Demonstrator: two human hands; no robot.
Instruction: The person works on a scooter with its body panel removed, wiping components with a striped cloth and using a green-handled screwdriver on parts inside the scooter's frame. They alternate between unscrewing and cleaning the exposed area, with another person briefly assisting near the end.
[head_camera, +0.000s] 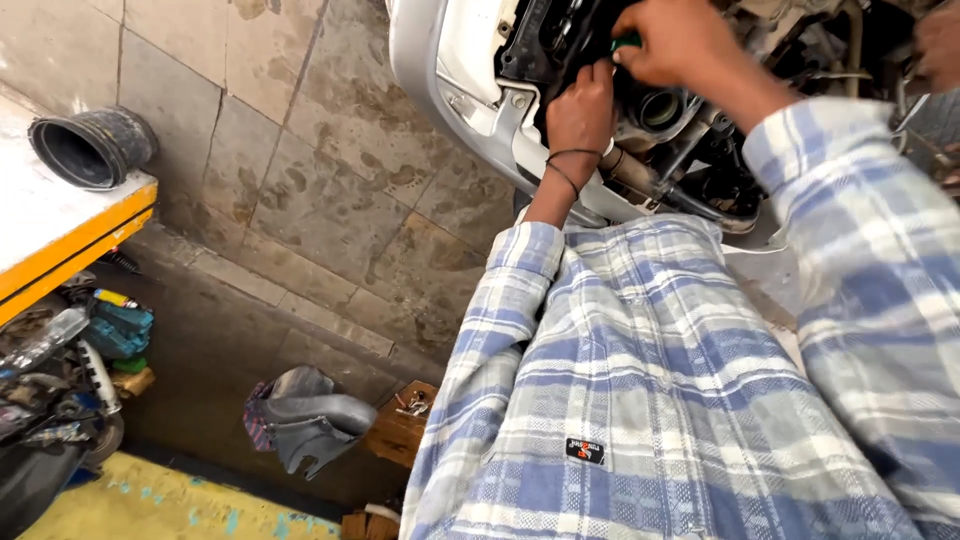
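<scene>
My left hand (580, 110), with a black thread around its wrist, reaches up against the black inner part (545, 45) of a silver scooter body (425, 60). Its fingertips rest at the edge of that black part, and their grip is hidden. Just right of it, my right hand (670, 40) is closed on a small green tool handle (628, 42), held over the dark engine parts and a round metal opening (655, 108). Both arms wear a blue and white checked shirt (650, 380).
A black rubber duct (90, 148) lies on a white bench with a yellow edge (70, 245) at the left. Below it are cluttered machine parts (60, 380). A grey plastic panel (310, 415) and a wooden block with screws (405, 420) sit on the floor. Another hand (940, 40) shows at top right.
</scene>
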